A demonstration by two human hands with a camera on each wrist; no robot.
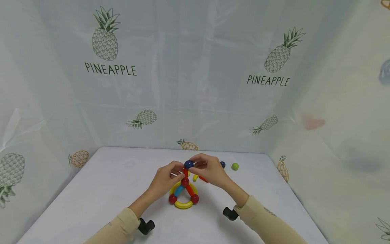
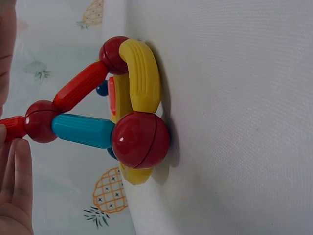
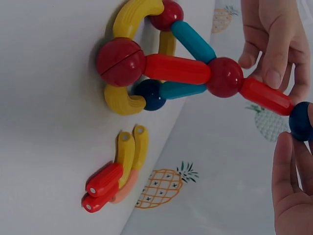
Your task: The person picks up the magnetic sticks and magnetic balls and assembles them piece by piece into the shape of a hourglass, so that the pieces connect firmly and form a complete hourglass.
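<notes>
A pyramid-like structure of balls and rods stands on the table. Its base has curved yellow rods (image 1: 183, 205), dark red balls (image 1: 194, 199) and a blue ball (image 3: 150, 95). Straight red (image 3: 177, 69) and light-blue rods (image 2: 82, 130) slope up to a red ball (image 3: 225, 77). Above that ball rises an upright red rod (image 3: 266, 96), which my left hand (image 1: 165, 178) pinches between thumb and fingers. On the rod's top end sits a dark blue ball (image 1: 189, 164). My right hand (image 1: 211, 170) holds that ball by thumb and fingertips from the right.
Loose red rods (image 3: 104, 179) and yellow curved rods (image 3: 140, 147) lie together behind the structure, with a pinkish piece (image 3: 126, 187) among them. Farther right are a loose blue ball (image 1: 223, 164) and a green ball (image 1: 235, 166). A pineapple-printed curtain (image 1: 189, 84) hangs behind the table.
</notes>
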